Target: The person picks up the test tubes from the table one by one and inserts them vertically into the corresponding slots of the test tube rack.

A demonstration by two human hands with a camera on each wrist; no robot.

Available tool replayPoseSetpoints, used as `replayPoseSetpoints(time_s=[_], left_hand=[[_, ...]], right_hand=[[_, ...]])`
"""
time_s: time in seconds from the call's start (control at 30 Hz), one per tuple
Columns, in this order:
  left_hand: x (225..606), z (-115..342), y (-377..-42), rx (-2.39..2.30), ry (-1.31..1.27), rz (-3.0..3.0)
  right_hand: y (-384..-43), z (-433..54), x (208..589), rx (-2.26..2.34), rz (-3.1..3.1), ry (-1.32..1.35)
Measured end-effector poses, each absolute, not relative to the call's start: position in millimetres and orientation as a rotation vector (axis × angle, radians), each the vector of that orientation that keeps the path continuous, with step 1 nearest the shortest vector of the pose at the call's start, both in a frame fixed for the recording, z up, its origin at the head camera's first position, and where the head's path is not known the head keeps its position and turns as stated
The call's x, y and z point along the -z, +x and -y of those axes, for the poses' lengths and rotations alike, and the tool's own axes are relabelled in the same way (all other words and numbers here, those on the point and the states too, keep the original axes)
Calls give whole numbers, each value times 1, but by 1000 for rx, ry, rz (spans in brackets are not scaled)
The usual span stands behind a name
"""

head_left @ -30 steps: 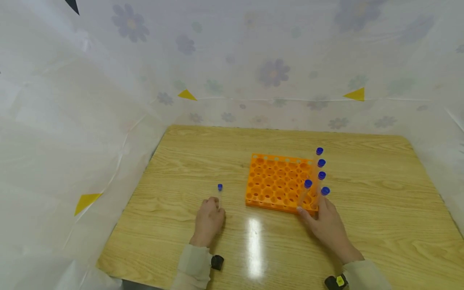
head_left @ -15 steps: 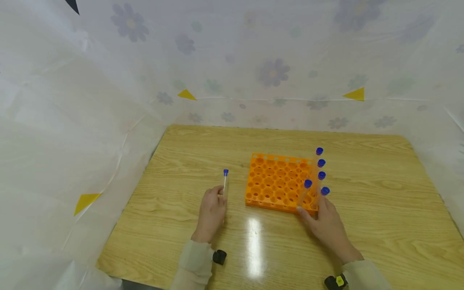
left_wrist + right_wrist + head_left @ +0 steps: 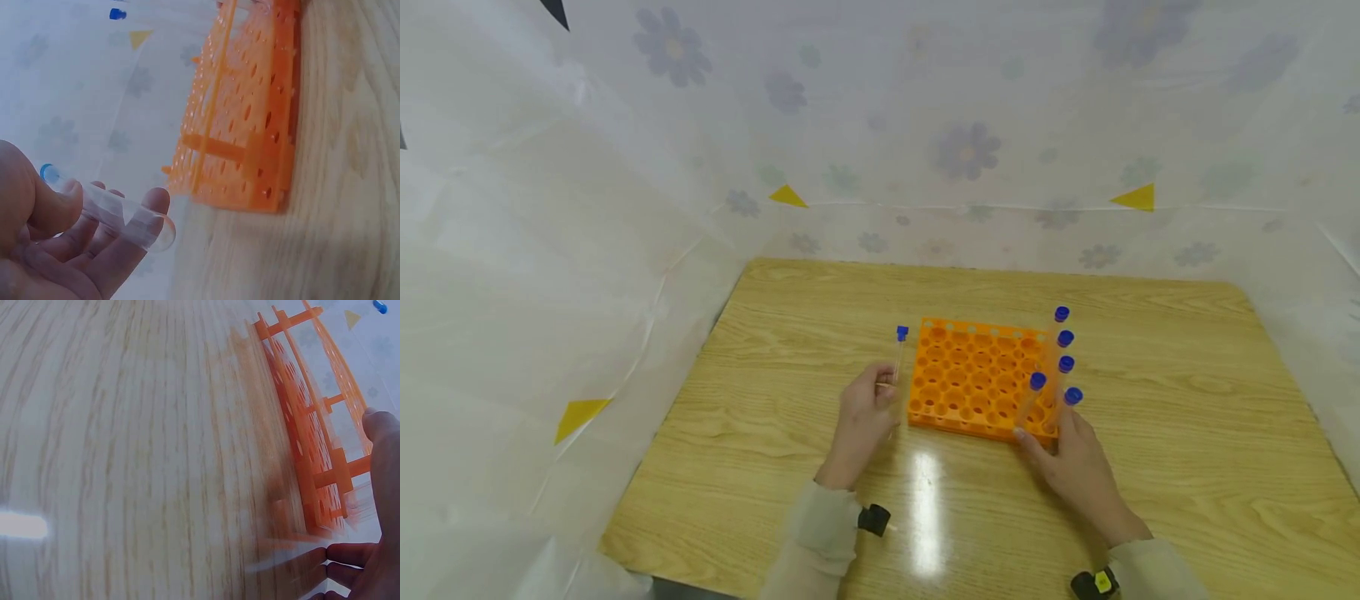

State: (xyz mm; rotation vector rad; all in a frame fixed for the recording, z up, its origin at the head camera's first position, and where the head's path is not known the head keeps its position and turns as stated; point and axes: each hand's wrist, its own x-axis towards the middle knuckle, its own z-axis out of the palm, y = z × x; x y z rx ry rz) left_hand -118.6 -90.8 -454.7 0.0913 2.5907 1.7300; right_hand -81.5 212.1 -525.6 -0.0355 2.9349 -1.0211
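Note:
A clear test tube (image 3: pixel 119 215) with a blue cap (image 3: pixel 902 332) is pinched between the thumb and fingers of my left hand (image 3: pixel 867 421), just left of the orange test tube rack (image 3: pixel 955 379). The tube stands nearly upright, its rounded bottom clear of the table. My right hand (image 3: pixel 1084 467) grips the rack's near right corner, with the thumb (image 3: pixel 381 428) along the front. Several blue-capped tubes (image 3: pixel 1065 364) stand in the rack's right end. Their lower parts are partly hidden by the rack and the right hand.
The rack rests on a wood-grain table (image 3: pixel 790 333). White flower-patterned sheeting (image 3: pixel 880 150) with yellow triangles rises behind and on the left. A light reflection (image 3: pixel 927 508) shows on the table between the forearms.
My left hand has lifted the test tube from the table and carried it right and away from me, up beside the rack. The right hand and the rack have stayed put.

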Motion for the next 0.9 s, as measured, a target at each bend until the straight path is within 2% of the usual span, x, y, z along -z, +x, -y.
replayPoseSetpoints(time_s=[0.23,0.9], left_hand=[[446,68,-124,-1686,280,-2670],[436,13,-133,-1513,602,-2858]], right_hand=[[-81,-212,524,1017,-2925,-21],[-80,-208,518,1007,-2921,-10]])
